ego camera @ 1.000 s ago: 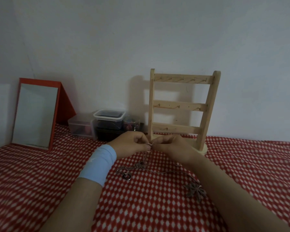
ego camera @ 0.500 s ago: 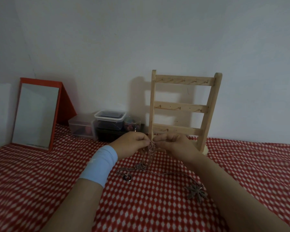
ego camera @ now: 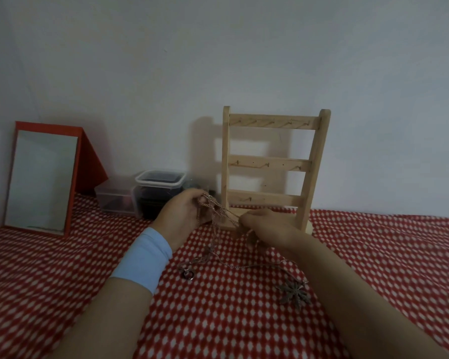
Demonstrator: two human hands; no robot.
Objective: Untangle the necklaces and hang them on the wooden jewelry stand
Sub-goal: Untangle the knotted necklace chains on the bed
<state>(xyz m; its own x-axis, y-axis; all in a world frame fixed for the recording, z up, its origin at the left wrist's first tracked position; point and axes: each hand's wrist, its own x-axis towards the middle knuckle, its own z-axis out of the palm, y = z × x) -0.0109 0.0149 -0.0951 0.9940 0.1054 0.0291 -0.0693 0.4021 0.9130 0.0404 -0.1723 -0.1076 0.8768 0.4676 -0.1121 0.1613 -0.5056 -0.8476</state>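
A tangle of thin metal necklaces [ego camera: 214,221] stretches between my two hands just in front of the wooden jewelry stand [ego camera: 270,167]. My left hand [ego camera: 184,213], with a pale blue wristband, pinches the raised end of the chains. My right hand [ego camera: 265,224] pinches them lower, near the stand's base. Loose chain trails down onto the red checked cloth [ego camera: 62,268]. A small ring pendant [ego camera: 188,273] lies at the left end and a flower-shaped pendant [ego camera: 294,294] at the right. The stand's three hook rails are bare.
A red-framed mirror [ego camera: 43,177] leans against the wall at the left. Clear plastic boxes [ego camera: 140,195] sit between the mirror and the stand. The white wall rises directly behind everything.
My hands have drawn apart: the left has risen with the chains, the right has dropped toward the stand's base. The chains now stretch between them.
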